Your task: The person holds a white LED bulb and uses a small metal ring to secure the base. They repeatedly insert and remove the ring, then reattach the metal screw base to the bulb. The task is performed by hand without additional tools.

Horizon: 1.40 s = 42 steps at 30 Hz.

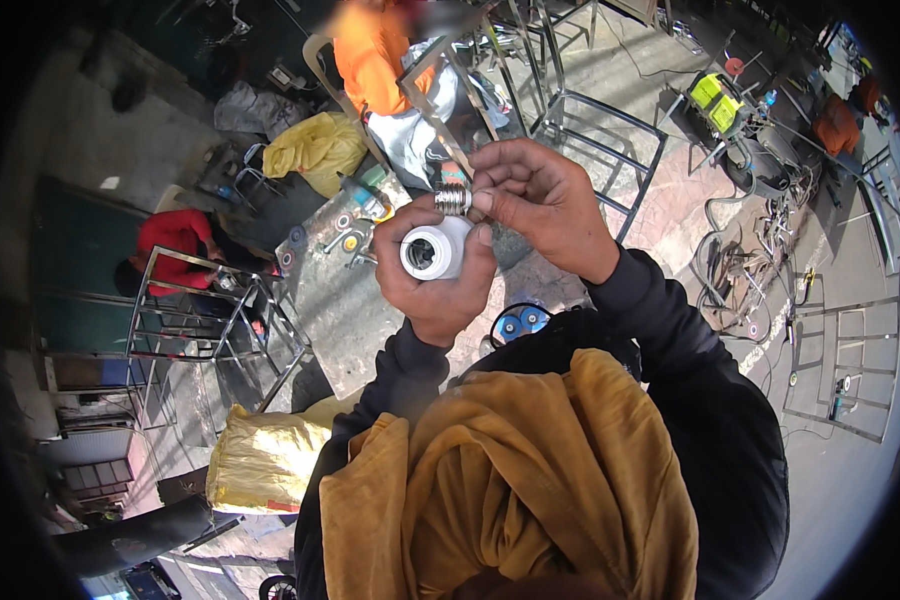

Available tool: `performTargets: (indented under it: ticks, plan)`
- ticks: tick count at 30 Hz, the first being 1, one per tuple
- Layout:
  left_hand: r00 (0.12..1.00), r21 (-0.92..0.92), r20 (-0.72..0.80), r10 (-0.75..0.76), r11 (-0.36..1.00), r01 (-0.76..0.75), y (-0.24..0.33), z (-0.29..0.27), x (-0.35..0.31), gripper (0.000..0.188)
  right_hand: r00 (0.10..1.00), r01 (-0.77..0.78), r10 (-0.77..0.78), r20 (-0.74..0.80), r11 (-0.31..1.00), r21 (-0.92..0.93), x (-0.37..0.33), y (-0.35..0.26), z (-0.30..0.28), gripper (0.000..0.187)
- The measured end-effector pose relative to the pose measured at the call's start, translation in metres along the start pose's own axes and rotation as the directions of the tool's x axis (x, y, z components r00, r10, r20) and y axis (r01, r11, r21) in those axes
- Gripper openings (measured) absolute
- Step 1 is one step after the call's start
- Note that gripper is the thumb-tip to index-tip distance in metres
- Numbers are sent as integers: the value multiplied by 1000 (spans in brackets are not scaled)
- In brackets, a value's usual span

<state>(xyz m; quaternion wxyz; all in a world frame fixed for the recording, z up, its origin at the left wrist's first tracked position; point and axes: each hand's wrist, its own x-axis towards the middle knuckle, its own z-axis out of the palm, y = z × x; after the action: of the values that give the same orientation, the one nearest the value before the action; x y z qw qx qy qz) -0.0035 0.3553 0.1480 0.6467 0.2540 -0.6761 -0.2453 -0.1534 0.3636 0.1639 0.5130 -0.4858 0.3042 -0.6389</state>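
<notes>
In front of my chest my left hand [433, 290] is closed around a white plastic lamp socket [450, 245]. Its round mouth points up toward me, and the inside looks dark with some parts in it. Just above the socket is a silver threaded screw base [453, 198] with a white edge. My right hand [540, 205] pinches that screw base at its right end between thumb and fingers. The left fingertips come up beside the thread. Whether the screw base is joined to the white socket I cannot tell.
Below my hands a worn board [335, 325] bears an angle grinder [365, 200] and discs. Metal frames [605, 135] stand ahead and left. One person in orange [370, 60] is ahead, another in red [175, 250] at left. Yellow sacks [260, 460] and scrap metal [745, 260] lie around.
</notes>
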Motion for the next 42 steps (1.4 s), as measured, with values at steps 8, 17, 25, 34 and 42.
performTargets:
  ticks: [8,17,25,34,42]
  plan:
    - [977,25,34,-213,977,212,18,75,-2,48,997,-64,74,-38,974,217,-19,-19,-77,27]
    - [945,332,309,-104,943,-5,26,138,2,36,956,-248,283,77,641,727,-46,-21,-147,32]
    - [881,294,408,-242,948,124,38,146,-7,37,963,-261,259,79,807,529,-55,-26,-169,29]
    - [926,191,260,-273,955,227,28,160,0,28,974,-227,198,112,817,530,-52,-32,-178,34]
    - [963,234,229,-144,968,89,6,159,-7,31,975,-183,215,-50,914,363,-42,-25,-168,29]
